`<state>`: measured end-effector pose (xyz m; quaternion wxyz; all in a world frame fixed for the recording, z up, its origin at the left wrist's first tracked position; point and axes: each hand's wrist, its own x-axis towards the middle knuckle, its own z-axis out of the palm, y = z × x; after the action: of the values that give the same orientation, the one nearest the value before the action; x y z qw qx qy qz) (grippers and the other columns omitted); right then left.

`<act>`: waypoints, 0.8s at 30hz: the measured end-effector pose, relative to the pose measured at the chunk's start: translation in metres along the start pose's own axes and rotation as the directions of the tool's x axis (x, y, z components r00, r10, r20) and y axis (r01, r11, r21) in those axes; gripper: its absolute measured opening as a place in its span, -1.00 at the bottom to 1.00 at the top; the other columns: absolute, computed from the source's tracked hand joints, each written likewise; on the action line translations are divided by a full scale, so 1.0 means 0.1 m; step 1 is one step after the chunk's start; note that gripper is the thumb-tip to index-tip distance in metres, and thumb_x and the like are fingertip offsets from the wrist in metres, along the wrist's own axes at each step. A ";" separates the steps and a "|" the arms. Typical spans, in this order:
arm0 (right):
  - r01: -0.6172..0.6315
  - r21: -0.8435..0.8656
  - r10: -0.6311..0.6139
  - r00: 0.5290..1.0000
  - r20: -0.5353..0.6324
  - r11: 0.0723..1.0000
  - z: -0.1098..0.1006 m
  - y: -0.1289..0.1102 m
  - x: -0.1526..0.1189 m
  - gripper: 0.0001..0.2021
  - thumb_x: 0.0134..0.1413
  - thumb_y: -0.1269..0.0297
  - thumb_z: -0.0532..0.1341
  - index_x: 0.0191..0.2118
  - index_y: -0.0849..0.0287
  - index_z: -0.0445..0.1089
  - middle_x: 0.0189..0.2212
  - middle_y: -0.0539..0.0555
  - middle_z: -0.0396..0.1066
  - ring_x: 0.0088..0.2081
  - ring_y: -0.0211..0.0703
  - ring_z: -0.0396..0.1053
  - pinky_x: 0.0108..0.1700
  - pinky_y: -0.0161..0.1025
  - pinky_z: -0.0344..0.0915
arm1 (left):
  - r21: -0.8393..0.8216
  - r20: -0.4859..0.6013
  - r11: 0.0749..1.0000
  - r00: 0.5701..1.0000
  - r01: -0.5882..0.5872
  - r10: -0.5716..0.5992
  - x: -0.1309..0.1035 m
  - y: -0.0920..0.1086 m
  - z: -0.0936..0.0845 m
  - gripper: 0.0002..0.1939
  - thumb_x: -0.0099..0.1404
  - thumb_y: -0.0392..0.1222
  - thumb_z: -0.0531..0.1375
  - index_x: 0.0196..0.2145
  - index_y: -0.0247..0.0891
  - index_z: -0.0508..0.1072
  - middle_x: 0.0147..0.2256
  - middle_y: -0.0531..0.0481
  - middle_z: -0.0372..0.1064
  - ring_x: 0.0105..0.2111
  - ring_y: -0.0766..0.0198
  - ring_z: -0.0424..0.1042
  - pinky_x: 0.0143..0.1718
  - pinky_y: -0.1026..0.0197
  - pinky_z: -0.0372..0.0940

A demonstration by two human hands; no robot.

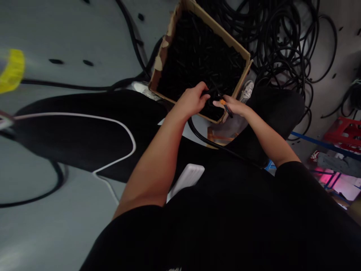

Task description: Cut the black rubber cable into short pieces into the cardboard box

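Observation:
My left hand (194,98) is closed around a black hose (200,136), near its end, over the front edge of an open cardboard box (222,28). From that hand the hose curves down across my lap. Short black hose pieces (197,49) fill much of the box. My right hand (232,105) grips a small cutting tool (222,102) with orange and black on its handles. Its dark working end points toward the hose in my left hand, but whether they touch is too dark to tell.
Tangled black hose coils (284,41) lie on the floor beyond the box at the right. Loose black pieces (88,63) are scattered at the left. A white cable (84,113) crosses my leg, and a white power bank (189,175) rests on my lap. A red stool (345,131) stands at right.

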<state>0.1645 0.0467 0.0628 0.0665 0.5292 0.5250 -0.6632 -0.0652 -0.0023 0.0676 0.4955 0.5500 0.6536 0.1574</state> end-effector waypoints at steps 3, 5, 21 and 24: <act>-0.057 -0.083 0.046 0.991 -0.129 0.995 0.07 -0.03 0.04 -0.61 0.45 -0.01 0.47 -0.29 0.13 0.42 -0.42 0.00 0.37 -0.35 -0.16 0.37 -0.33 -0.28 0.34 | 0.011 -0.004 0.999 0.999 0.051 -0.051 0.04 -0.05 0.04 -0.56 0.51 -0.11 0.28 0.29 -0.15 0.58 0.01 -0.26 0.69 0.30 -0.37 0.62 0.43 -0.24 0.42; -0.100 -0.127 0.077 0.982 -0.175 0.987 0.11 -0.06 0.06 -0.60 0.49 0.11 0.39 -0.39 0.12 0.36 -0.48 -0.03 0.28 -0.41 -0.23 0.27 -0.38 -0.29 0.17 | 0.048 -0.019 0.994 0.995 0.099 -0.098 0.08 -0.11 0.09 -0.53 0.56 -0.06 0.26 0.35 -0.16 0.55 0.07 -0.31 0.69 0.33 -0.38 0.61 0.46 -0.26 0.41; -0.155 -0.434 0.063 0.974 -0.220 0.887 0.12 -0.09 0.10 -0.57 0.47 0.17 0.45 -0.43 0.13 0.35 -0.52 -0.02 0.34 -0.32 -0.17 0.43 -0.25 -0.30 0.24 | 0.100 -0.127 0.979 0.978 0.179 -0.166 0.29 -0.56 0.23 -0.46 0.66 0.20 0.18 0.36 -0.18 0.53 0.20 -0.43 0.67 0.40 -0.39 0.58 0.54 -0.30 0.36; -0.169 -0.286 0.129 0.980 -0.153 0.943 0.15 -0.05 0.12 -0.58 0.55 0.16 0.41 -0.39 0.13 0.35 -0.51 0.00 0.38 -0.39 -0.20 0.42 -0.34 -0.32 0.28 | 0.038 -0.167 0.991 0.979 0.128 -0.120 0.38 -0.70 0.24 -0.45 0.67 0.27 0.18 0.29 -0.21 0.53 0.13 -0.44 0.65 0.37 -0.40 0.58 0.52 -0.34 0.38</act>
<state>0.1467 0.0434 0.0555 0.1606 0.5942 0.5804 -0.5332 -0.0810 -0.0012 -0.0145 0.4352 0.5053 0.7289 0.1549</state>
